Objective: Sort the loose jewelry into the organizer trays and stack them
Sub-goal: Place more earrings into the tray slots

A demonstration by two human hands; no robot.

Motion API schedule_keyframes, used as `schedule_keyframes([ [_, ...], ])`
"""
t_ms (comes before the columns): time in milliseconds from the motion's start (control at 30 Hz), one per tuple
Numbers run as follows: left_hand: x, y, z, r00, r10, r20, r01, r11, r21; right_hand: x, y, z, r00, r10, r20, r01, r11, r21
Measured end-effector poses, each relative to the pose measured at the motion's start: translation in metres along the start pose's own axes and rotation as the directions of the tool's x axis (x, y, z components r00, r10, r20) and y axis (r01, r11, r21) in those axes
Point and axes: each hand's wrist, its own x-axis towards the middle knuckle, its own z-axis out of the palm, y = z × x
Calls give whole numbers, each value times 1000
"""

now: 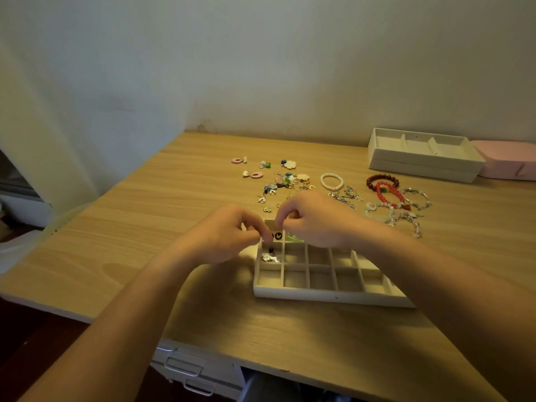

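Both my grips are over the far left corner of the tray [333, 295], which sits on the tabletop [139, 233].

My left grip [226, 237] has its fingers curled, and the tips meet at the tray's edge. Right at those tips lies a black stud [278, 235] in the corner box. I cannot tell if the left grip holds anything.

My right grip [316, 223] is just beside the left one, a bit farther from me. Its fingers are curled too and the tips are pinched together. What is between them is too small to see, so I cannot tell if it holds a thing.

Just under the left grip's tips, one box nearer to me, lies a silver piece [269, 258]. Something green peeks out under the right grip.

Past both grips lie loose earrings [285, 181]. To the right of the right grip are a pearl band [332, 181] and red bands [384, 185]. Far off to the right stands a second tray [420, 165], touching a pink box [507, 162].
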Motion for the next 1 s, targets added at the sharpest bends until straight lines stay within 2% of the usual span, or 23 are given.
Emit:
schedule_keyframes([
  [100, 18, 3, -6, 992, -13, -129, 9, 999, -36, 14, 7, -10, 996, 55, -68, -49, 994, 93],
  [200, 46, 1, -11, 973, -57, -222, 43, 997, -71, 35, 23, -17, 983, 134, -130, -122, 988, 91],
  [400, 112, -33, -7, 912, -238, -335, 216, 971, -103, 81, 57, -20, 953, 253, -168, -229, 962, 146],
  [567, 150, -37, -4, 906, -253, -339, 256, 966, -36, 114, 67, -19, 952, 251, -176, -232, 965, 119],
  [733, 162, -40, -1, 935, -244, -256, 255, 967, 9, 128, 69, -20, 959, 220, -176, -207, 974, 92],
  [833, 163, -44, -1, 934, -237, -266, 256, 966, 37, 129, 71, -21, 960, 224, -169, -207, 972, 110],
  [1000, 160, -44, 5, 925, -224, -305, 222, 974, -43, 124, 76, -23, 956, 232, -178, -202, 964, 175],
])
